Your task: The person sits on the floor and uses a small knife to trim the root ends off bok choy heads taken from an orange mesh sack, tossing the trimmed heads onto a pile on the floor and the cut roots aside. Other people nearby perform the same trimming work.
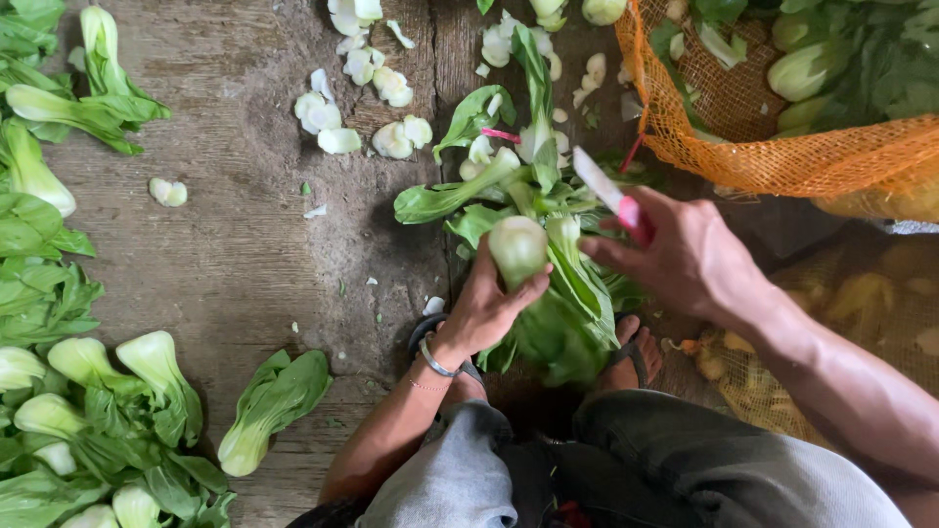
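Dirt floor (pixel 245 244) at centre frame: left hand (pixel 484 313) grips a bok choy (pixel 518 249), right hand (pixel 685 256) clasps a knife (pixel 608 191), trimming its base.

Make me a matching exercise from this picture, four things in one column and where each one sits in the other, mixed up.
Things:
1. bok choy head
2. knife
3. orange net sack
4. cut stem ends

Places:
A. top right corner
B. in the right hand
C. scattered on the ground at top centre
D. in the left hand

Pairs: 1-D, 2-B, 3-A, 4-C
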Motion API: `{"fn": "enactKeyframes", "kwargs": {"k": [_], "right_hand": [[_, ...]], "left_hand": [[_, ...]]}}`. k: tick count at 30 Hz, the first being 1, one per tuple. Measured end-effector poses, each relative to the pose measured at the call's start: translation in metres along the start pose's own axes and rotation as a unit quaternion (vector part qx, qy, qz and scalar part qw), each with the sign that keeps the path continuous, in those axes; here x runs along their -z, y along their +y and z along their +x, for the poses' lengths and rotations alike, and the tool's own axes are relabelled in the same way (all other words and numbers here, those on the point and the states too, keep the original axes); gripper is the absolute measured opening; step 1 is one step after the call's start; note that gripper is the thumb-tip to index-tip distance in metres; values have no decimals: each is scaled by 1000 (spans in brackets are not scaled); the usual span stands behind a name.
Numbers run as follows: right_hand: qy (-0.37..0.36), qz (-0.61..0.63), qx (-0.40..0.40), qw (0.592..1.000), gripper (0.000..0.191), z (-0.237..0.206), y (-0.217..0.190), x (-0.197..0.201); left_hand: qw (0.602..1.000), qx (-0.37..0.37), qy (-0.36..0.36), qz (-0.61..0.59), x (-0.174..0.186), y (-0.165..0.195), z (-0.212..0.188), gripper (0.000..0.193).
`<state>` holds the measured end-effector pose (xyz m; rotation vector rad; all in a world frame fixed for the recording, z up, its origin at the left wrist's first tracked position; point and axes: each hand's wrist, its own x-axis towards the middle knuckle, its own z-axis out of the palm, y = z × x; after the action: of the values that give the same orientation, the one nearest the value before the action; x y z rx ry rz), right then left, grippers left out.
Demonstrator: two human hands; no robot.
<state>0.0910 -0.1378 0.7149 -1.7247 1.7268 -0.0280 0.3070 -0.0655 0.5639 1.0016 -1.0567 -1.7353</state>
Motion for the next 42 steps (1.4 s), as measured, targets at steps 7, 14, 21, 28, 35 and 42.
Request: {"fn": "enactKeyframes", "kwargs": {"k": [7,14,21,28,35,42], "right_hand": [[-23,-21,60,998,61,2,2,-18],[-107,42,70,991,53,7,19,-11],[-115,23,136,984,60,7,22,-6],[-198,137,134,961,56,18,19,4],[-151,102,79,980,51,14,14,-11],[-241,162,139,947,46,22,28,1]], "left_hand": [[996,-2,-83,-26,-23,1,-2,58],[972,95,-117,-183,-10,-7,2,60],[945,96,-189,-248,0,-17,5,65],[919,115,-233,-297,6,-22,9,74],[876,152,-221,-400,-10,-16,-1,92],[914,157,-239,-287,18,-21,0,94]]}}
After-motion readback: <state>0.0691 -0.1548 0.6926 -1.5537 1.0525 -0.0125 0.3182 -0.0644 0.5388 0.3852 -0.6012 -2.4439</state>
